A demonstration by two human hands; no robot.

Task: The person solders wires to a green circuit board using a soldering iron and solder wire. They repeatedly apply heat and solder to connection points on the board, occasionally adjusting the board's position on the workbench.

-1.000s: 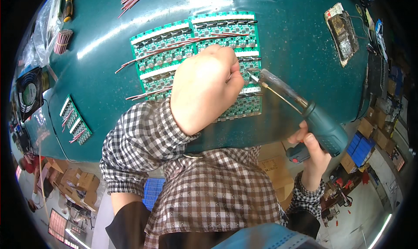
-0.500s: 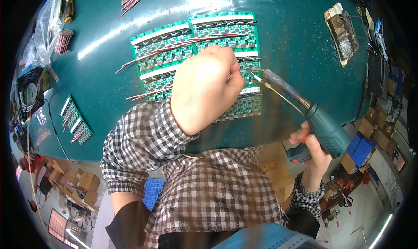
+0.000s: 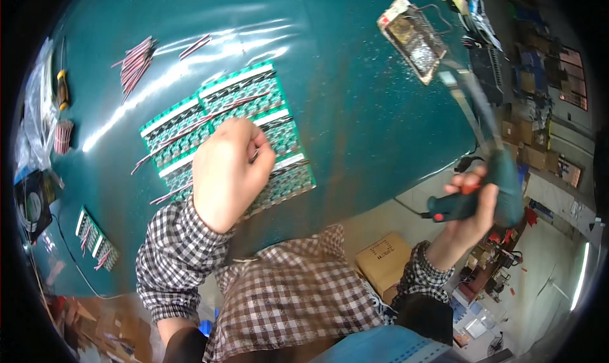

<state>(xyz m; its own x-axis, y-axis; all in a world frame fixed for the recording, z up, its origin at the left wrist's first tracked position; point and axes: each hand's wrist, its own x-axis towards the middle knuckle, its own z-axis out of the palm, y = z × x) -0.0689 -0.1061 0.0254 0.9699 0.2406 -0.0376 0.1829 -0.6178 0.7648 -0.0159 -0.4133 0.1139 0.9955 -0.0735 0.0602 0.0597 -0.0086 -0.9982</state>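
Note:
My left hand (image 3: 231,173) rests over a panel of green circuit boards (image 3: 282,135). Its fingers are curled together in a pinch, and what they hold is hidden. Red and dark wires (image 3: 184,133) lie across the boards on either side of that hand. Off to the right, my right hand (image 3: 472,214) is wrapped round the handle of a dark green soldering gun (image 3: 505,192). Motion smears the gun, and its front end reaches up beside a worn, stained tray (image 3: 415,43) with silvery residue.
Loose wires (image 3: 134,65) lie at the table's far left, near a screwdriver (image 3: 62,91) and a banded wire bundle (image 3: 64,136). A small board strip (image 3: 95,241) and a black fan (image 3: 32,201) are at left. A cardboard box (image 3: 384,261) sits below the table edge.
The soldering gun in my right hand has swung away from the boards, toward the stained tray. My left hand stays closed over the boards. The whole view has shifted and turned.

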